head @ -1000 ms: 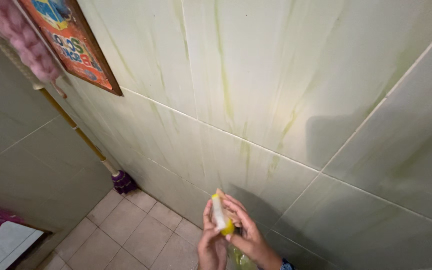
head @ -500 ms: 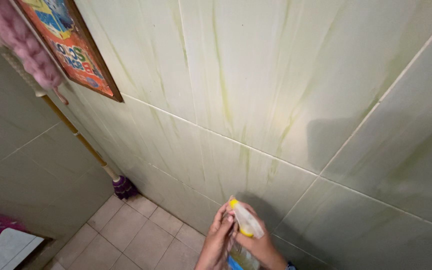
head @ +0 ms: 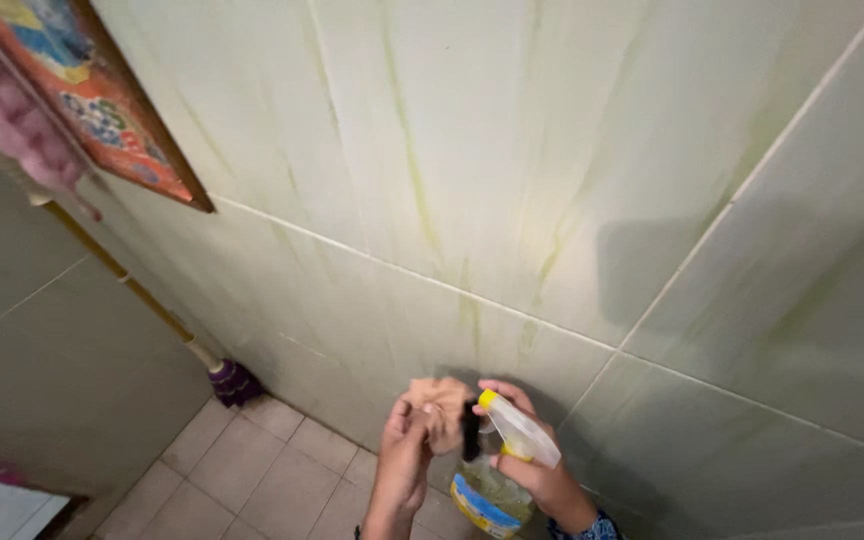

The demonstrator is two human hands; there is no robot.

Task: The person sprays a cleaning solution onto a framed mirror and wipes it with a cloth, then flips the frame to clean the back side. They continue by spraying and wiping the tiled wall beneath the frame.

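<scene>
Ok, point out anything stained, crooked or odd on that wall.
Greenish-yellow streaks run down the pale wall tiles, like drip stains. The framed picture looks tilted, though the camera angle may cause that. Nothing else stands out.

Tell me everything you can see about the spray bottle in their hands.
The spray bottle has a clear plastic body holding yellowish liquid, a blue and yellow label low on it, a whitish trigger head with a yellow collar and yellow nozzle tip, and a dark trigger. It stands roughly upright before the tiled wall, nozzle aimed left. The right hand grips its neck; the left hand holds a tan cloth beside the nozzle.
</scene>
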